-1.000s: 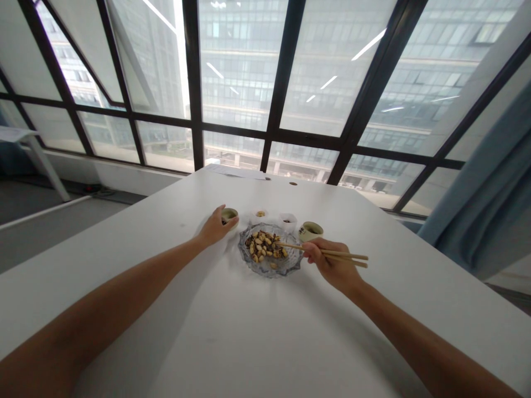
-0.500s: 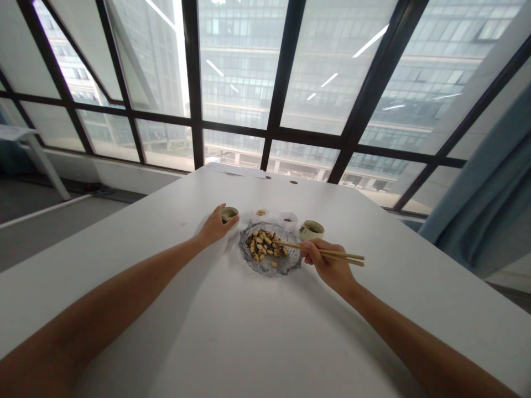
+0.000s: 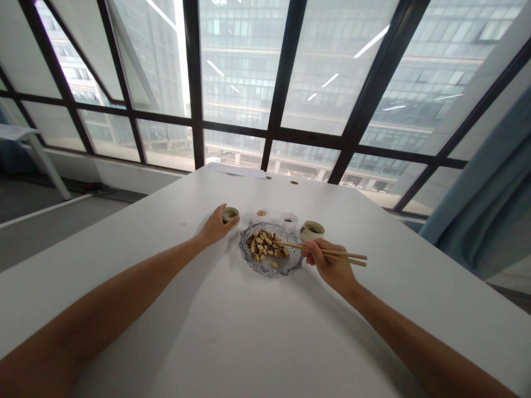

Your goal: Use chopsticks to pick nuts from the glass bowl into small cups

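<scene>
My left hand [image 3: 214,225] is closed round the near left side of a small greenish cup [image 3: 231,212], which stands on the white table and has something dark inside. My right hand [image 3: 329,262] grips a pair of wooden chopsticks [image 3: 344,256] with fingers and thumb. Their tips reach into a pile of pale nuts mixed with dark thin pieces [image 3: 265,243], in a clear scalloped glass plate [image 3: 290,268]. Whether the tips pinch anything is too small to tell. Just beyond my right hand stands a second cup [image 3: 307,232] with dark marks on its side.
Behind the plate stand two small white containers, one with pale bits [image 3: 260,214] and one with something dark [image 3: 289,221]. Sheets of paper [image 3: 236,170] lie at the white table's [image 3: 249,331] far edge. Windows rise beyond, and a blue curtain [image 3: 477,210] hangs on the right.
Hardly anything differs. The chopsticks' rear ends have shifted very slightly to the right with my right hand; my left hand stays on the cup.
</scene>
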`<state>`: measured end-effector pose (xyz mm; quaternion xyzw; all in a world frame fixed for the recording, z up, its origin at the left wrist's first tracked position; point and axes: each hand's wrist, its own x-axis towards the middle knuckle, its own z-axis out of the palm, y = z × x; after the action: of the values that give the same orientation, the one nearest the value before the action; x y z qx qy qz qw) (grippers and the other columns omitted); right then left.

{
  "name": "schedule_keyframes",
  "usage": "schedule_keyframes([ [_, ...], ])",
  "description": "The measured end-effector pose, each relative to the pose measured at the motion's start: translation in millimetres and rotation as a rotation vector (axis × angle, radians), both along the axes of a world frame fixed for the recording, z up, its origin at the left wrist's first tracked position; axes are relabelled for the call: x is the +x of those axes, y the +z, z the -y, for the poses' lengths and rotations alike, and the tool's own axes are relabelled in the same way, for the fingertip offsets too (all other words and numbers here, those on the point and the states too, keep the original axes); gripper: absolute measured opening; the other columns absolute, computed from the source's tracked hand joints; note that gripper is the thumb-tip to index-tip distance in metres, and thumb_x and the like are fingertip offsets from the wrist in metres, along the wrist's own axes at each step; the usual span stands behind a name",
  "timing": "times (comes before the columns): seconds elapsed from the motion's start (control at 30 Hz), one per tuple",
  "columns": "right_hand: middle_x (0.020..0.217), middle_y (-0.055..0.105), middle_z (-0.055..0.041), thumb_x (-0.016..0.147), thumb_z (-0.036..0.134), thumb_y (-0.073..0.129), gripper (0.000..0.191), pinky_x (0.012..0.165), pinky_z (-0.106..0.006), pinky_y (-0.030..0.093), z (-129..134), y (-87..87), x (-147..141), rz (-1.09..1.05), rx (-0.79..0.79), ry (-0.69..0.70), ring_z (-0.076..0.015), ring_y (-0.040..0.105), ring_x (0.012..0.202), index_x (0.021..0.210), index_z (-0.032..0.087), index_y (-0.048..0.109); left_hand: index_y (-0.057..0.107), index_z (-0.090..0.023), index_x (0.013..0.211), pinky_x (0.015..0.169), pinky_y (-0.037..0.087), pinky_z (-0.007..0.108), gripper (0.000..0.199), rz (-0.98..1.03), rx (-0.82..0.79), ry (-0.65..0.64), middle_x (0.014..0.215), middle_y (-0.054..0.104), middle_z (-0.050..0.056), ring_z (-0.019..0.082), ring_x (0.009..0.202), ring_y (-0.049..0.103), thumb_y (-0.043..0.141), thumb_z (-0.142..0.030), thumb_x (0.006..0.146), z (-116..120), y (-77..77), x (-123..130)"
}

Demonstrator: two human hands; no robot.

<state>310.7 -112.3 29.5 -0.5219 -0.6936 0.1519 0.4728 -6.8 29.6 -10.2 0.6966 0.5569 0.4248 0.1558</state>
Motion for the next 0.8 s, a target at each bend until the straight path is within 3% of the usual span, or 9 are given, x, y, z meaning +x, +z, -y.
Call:
schedule_keyframes([
  [0.27,0.058,0.07,-0.0061,0.088,0.068,0.056,0.055,0.043,-0.025,0.049,4.1,4.9,-4.3,-0.074,-0.012,0.005,-0.0147,0.061,0.044,0.068,0.019,0.07,0.042,-0.01,0.142,0.107,0.044,0.043,0.076,0.011,-0.004,-0.001,0.14,0.056,0.022,0.031,0.127,0.057,0.062,-0.055,0.085,-2.1,-1.6,-0.9],
  [0.4,0.053,0.067,-0.0046,0.078,0.074,0.063,0.057,0.037,-0.024,0.044,-0.6,9.3,-6.2,-0.394,-0.019,-0.035,-0.0128,0.056,0.039,0.07,0.017,0.069,0.045,-0.01,0.141,0.103,0.047,0.044,0.076,0.023,0.028,-0.004,0.134,0.061,0.021,0.031,0.122,0.06,0.065,-0.056,0.083,-2.2,-2.4,-1.2],
  [0.57,0.048,0.063,-0.003,0.064,0.074,0.075,0.058,0.034,-0.022,0.041,-14.8,4.0,-0.8,-0.86,-0.191,-0.069,-0.0108,0.052,0.037,0.066,0.017,0.066,0.052,-0.014,0.132,0.102,0.049,0.044,0.071,-0.018,0.177,-0.055,0.129,0.063,0.017,0.031,0.119,0.062,0.071,-0.053,0.076,3.7,0.8,-0.6],
  [0.8,0.048,0.062,-0.0012,0.064,0.067,0.079,0.053,0.033,-0.02,0.041,-21.3,-7.3,3.5,-0.993,-0.271,-0.075,-0.0097,0.052,0.037,0.066,0.017,0.065,0.055,-0.018,0.124,0.102,0.05,0.045,0.066,-0.075,0.303,-0.121,0.127,0.063,0.012,0.03,0.117,0.062,0.079,-0.046,0.069,8.9,3.2,-0.6],
])
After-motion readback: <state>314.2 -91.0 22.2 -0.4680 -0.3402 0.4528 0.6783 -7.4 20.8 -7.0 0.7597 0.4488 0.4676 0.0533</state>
